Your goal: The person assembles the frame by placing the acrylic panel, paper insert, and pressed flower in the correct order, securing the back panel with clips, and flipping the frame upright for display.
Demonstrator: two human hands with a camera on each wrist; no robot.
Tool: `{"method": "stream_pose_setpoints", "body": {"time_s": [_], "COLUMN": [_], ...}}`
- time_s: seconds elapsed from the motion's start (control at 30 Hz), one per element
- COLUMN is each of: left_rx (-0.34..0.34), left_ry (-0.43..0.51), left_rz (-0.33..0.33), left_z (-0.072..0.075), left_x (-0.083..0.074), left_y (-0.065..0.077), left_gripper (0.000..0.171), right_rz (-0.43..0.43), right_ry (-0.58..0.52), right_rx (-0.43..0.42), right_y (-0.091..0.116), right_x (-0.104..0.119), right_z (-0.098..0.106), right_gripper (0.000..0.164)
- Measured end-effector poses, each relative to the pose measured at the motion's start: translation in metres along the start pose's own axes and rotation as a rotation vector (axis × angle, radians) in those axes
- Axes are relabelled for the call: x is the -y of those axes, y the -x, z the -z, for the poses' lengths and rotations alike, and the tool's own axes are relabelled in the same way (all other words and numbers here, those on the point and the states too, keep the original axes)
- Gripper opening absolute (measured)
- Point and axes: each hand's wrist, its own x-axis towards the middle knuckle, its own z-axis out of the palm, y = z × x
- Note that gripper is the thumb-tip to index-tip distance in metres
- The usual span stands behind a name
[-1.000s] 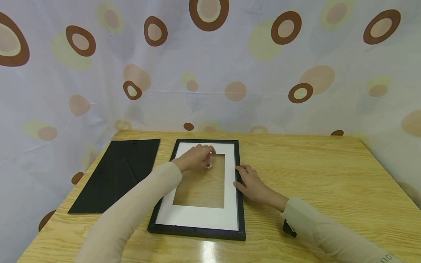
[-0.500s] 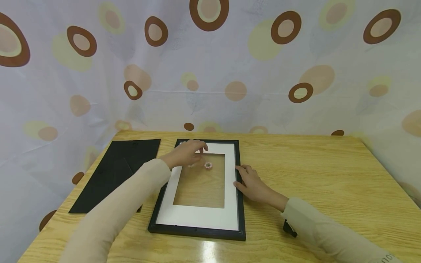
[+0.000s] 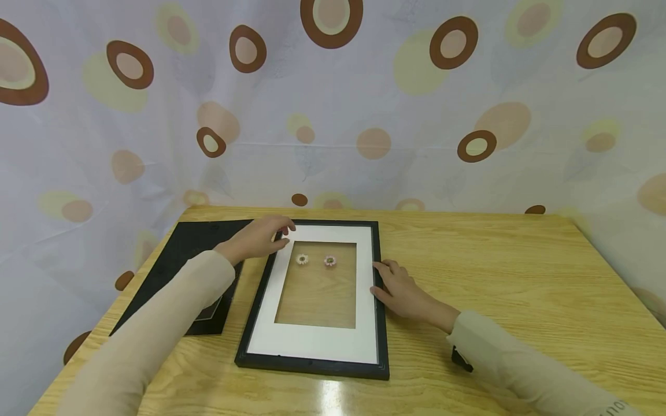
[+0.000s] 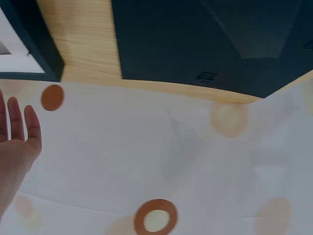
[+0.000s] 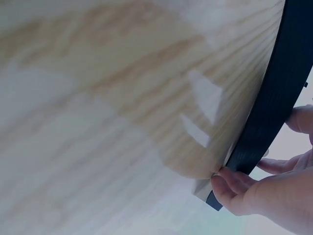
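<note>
A black picture frame point(image 3: 311, 366) with a white mat point(image 3: 312, 342) lies on the wooden table, its window showing the wood through it. Inside the window, near its top, sit a white flower point(image 3: 302, 259) and a pink flower point(image 3: 330, 261), side by side and apart. My left hand point(image 3: 256, 237) hovers at the frame's upper left corner, fingers spread and holding nothing; some of its fingers point(image 4: 17, 120) show in the left wrist view. My right hand point(image 3: 399, 292) holds the frame's right side, with fingers point(image 5: 227, 188) on both sides of the black bar in the right wrist view.
A black backing board point(image 3: 200, 240) with a stand flap lies left of the frame, partly behind my left arm. A small black object point(image 3: 461, 359) shows by my right sleeve. A patterned curtain point(image 3: 333, 104) hangs behind the wooden table point(image 3: 494, 260).
My left hand has moved left from the window to the frame's upper left corner, uncovering the white flower. Earlier it covered part of the pink one. My right hand stays in place.
</note>
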Motion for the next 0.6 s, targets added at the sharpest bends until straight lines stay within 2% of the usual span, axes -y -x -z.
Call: {"method": "stream_pose_setpoints", "body": {"time_s": [0.3,0.6], "left_rx": [-0.038,-0.07], "left_ry": [0.013,0.027], "left_rz": [0.102,0.194], "left_z": [0.016,0.018], "left_x": [0.035,0.073], "left_y": [0.027,0.058], "left_gripper": [0.027,0.024], "right_rz": [0.03,0.083], "right_ry": [0.036,0.139], "right_rx": [0.004,-0.004], "right_y": [0.0,0.002], "right_x": [-0.005,-0.008], "right_z": [0.001,0.001], "right_gripper": [0.053,0.057]}}
